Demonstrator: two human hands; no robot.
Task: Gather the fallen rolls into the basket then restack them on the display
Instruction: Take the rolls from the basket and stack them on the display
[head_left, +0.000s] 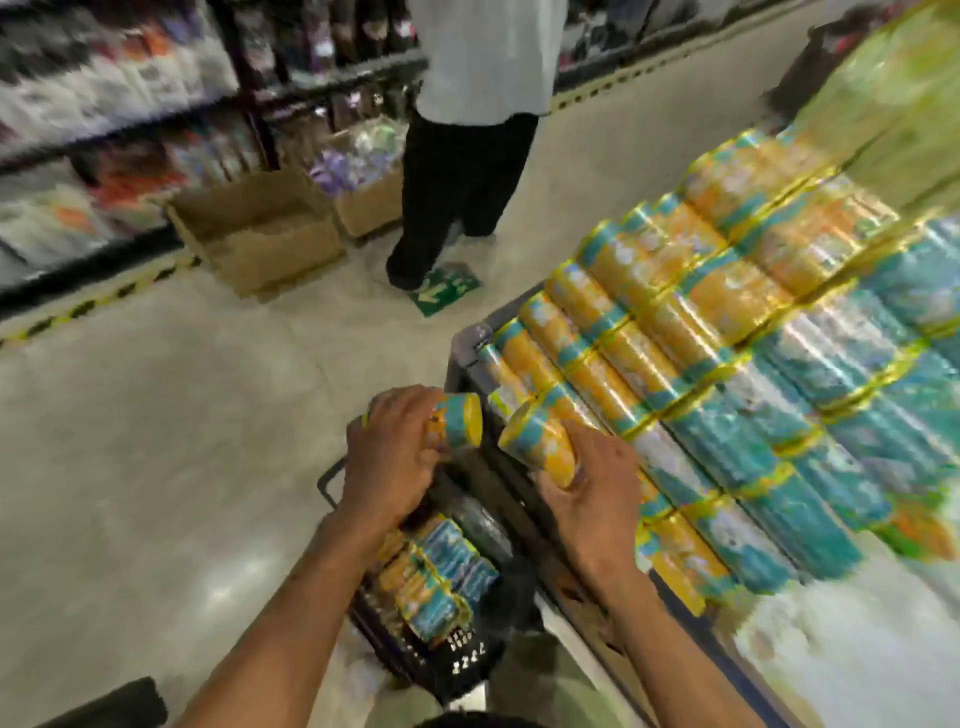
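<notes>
My left hand grips one orange-and-teal roll above the black basket. My right hand holds a second roll, tilted, right beside the display's front corner. Several more rolls lie in the basket below my hands. The display rises to the right as a stepped stack of orange and teal rolls on a grey stand. The whole frame is motion-blurred.
A person in a white top and black trousers stands in the aisle ahead. Two open cardboard boxes sit on the floor by shelves at left. A green floor sticker lies near that person's feet.
</notes>
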